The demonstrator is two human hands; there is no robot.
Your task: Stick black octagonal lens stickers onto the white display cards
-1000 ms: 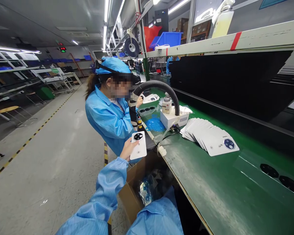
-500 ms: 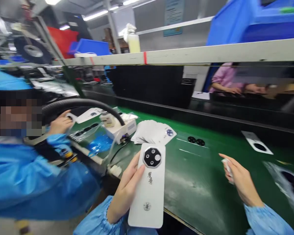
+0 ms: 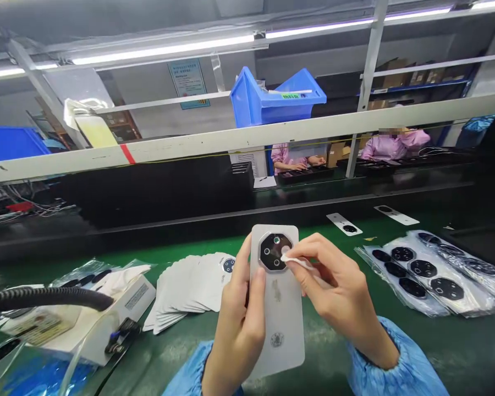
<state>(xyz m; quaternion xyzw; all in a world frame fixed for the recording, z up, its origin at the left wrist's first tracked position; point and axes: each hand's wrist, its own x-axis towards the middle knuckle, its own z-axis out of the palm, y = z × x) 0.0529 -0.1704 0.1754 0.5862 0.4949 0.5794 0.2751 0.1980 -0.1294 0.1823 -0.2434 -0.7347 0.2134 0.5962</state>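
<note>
Upright in front of me is a white phone back cover [image 3: 286, 324] with a dark octagonal camera area at its top. My left hand [image 3: 241, 313] grips it along the left edge, thumb on its face. My right hand [image 3: 334, 286] pinches a small white cloth [image 3: 299, 260] and presses it against the right side of the camera area. To the left lies a fanned stack of white covers [image 3: 185, 286], the end one showing a camera area. Part of the held cover's left edge is hidden behind my fingers.
Bagged covers with dark camera areas [image 3: 433, 269] lie at right, and two single covers [image 3: 344, 224] behind them. A white box [image 3: 136, 300], a black hose [image 3: 49, 298] and blue film [image 3: 45, 377] are at left. A rail [image 3: 190, 144] crosses above; people in pink [image 3: 396, 146] sit beyond.
My right hand has come in from the far right with the cloth and now touches the cover's camera area. My left hand still holds the cover. The view has turned right; the neighbouring person is out of view.
</note>
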